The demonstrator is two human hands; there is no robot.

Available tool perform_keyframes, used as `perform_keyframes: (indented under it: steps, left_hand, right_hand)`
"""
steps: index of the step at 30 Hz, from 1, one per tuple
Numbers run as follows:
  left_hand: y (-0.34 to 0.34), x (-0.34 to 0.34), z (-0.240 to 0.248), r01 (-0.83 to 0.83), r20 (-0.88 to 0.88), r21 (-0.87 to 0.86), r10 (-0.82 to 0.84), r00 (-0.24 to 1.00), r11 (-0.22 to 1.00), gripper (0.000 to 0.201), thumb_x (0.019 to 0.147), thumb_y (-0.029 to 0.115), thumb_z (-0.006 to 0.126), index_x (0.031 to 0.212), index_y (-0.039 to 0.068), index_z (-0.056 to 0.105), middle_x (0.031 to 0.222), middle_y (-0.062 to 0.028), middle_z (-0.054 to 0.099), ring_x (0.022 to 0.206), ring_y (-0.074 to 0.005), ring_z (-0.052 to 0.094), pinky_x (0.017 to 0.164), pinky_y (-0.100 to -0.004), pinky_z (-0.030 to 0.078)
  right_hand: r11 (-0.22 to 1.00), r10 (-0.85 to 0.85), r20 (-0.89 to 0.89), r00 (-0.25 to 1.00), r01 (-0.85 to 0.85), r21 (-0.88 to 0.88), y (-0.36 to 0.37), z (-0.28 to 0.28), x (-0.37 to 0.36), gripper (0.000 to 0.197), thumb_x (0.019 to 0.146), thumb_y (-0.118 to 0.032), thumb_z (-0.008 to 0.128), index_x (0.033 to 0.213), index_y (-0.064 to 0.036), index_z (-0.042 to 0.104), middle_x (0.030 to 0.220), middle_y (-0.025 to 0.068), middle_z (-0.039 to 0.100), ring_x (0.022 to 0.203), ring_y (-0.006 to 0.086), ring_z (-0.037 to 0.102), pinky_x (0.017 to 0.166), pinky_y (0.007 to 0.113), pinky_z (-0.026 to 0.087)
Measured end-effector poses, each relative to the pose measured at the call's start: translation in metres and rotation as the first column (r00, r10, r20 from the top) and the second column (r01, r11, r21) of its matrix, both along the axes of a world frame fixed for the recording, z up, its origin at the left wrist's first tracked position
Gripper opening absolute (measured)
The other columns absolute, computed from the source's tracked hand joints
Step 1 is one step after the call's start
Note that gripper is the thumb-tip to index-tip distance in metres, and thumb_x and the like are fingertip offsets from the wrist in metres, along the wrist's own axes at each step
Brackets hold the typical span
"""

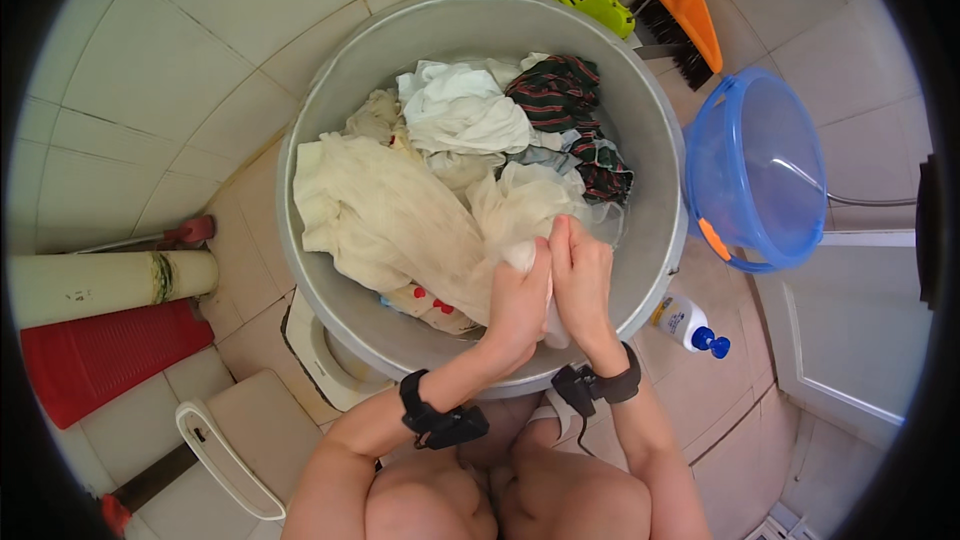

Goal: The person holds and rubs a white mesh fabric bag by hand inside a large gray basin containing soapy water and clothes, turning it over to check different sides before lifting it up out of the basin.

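A large round grey metal tub [655,155] stands in front of me with wet laundry in it. My left hand [520,302] and my right hand [583,270] are side by side over its near right part, both closed on a bunched cream garment [390,212]. The garment spreads from my fists toward the left wall of the tub, and a thin, sheer part [525,198] lies just beyond my fingers. What kind of garment it is, I cannot tell. Behind it lie a white garment [462,110] and a dark garment with red stripes [555,92]. A cloth with red spots [435,308] shows beneath the cream one.
Right of the tub stand a clear blue bucket [755,170] and a white bottle with a blue pump [685,320]. An orange brush [690,15] and a green-handled tool [600,10] lean behind. At left are a red ridged washboard [115,360], a pale pipe [110,285] and a stool [260,430].
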State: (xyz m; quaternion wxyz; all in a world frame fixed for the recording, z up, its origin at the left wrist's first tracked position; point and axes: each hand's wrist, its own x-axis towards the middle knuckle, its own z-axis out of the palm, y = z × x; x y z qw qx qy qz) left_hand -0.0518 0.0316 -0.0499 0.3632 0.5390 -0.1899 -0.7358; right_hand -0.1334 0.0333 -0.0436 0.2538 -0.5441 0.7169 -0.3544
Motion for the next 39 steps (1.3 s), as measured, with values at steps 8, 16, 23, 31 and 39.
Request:
perform_keyframes:
  steps: [8, 16, 23, 31, 39]
  left_hand:
    - [-0.001, -0.001, 0.001, 0.005, 0.075, -0.024, -0.003, 0.997, 1.0, 0.034, 0.093, 0.029, 0.05, 0.07, 0.005, 0.056, 0.059, 0.0038, 0.048, 0.053, -0.0052, 0.043, 0.044, -0.0252, 0.032]
    - [-0.002, 0.003, 0.0, 0.07, 0.111, -0.018, -0.068, 0.992, 0.997, 0.032, 0.094, 0.028, 0.049, 0.074, 0.004, 0.058, 0.062, 0.0026, 0.05, 0.054, -0.006, 0.043, 0.047, -0.0253, 0.035]
    - [-0.012, 0.014, -0.021, -0.03, -0.062, 0.063, 0.034, 0.997, 0.998, 0.026, 0.092, 0.029, 0.054, 0.085, 0.004, 0.06, 0.074, 0.0007, 0.058, 0.065, -0.0073, 0.053, 0.055, -0.0256, 0.042]
    - [-0.015, 0.011, -0.014, -0.039, -0.037, 0.027, 0.04, 0.999, 0.999, 0.03, 0.093, 0.027, 0.05, 0.08, 0.002, 0.059, 0.067, 0.0014, 0.055, 0.055, -0.0055, 0.047, 0.045, -0.0241, 0.034]
    - [-0.024, 0.009, -0.008, -0.052, -0.092, 0.006, 0.052, 0.994, 0.999, 0.027, 0.093, 0.028, 0.051, 0.078, 0.006, 0.057, 0.063, 0.0029, 0.051, 0.051, -0.0059, 0.045, 0.041, -0.0251, 0.032]
  right_hand:
    - [1.0, -0.007, -0.039, 0.999, 0.008, 0.014, -0.003, -0.01, 0.002, 0.027, 0.092, -0.016, 0.044, 0.073, 0.0018, 0.052, 0.059, 0.0239, 0.052, 0.055, 0.0415, 0.054, 0.048, 0.044, 0.04]
    - [1.0, 0.008, -0.069, 0.998, -0.008, -0.002, -0.004, -0.013, 0.002, 0.028, 0.093, -0.016, 0.045, 0.071, 0.0005, 0.051, 0.057, 0.0232, 0.052, 0.053, 0.0409, 0.054, 0.047, 0.044, 0.04]
    - [0.999, 0.032, -0.05, 0.998, -0.032, -0.007, 0.013, -0.013, 0.017, 0.028, 0.094, -0.017, 0.044, 0.073, 0.0019, 0.05, 0.059, 0.0232, 0.05, 0.052, 0.0401, 0.05, 0.048, 0.042, 0.039]
    - [0.999, -0.008, -0.063, 0.998, 0.005, -0.04, 0.014, -0.014, 0.019, 0.028, 0.093, -0.016, 0.044, 0.072, 0.0008, 0.05, 0.057, 0.0231, 0.049, 0.05, 0.04, 0.051, 0.047, 0.043, 0.039]
    - [0.983, 0.025, -0.202, 0.979, -0.06, -0.172, 0.01, -0.011, 0.02, 0.024, 0.09, -0.011, 0.046, 0.07, 0.0005, 0.05, 0.053, 0.0199, 0.052, 0.047, 0.0353, 0.055, 0.043, 0.042, 0.041]
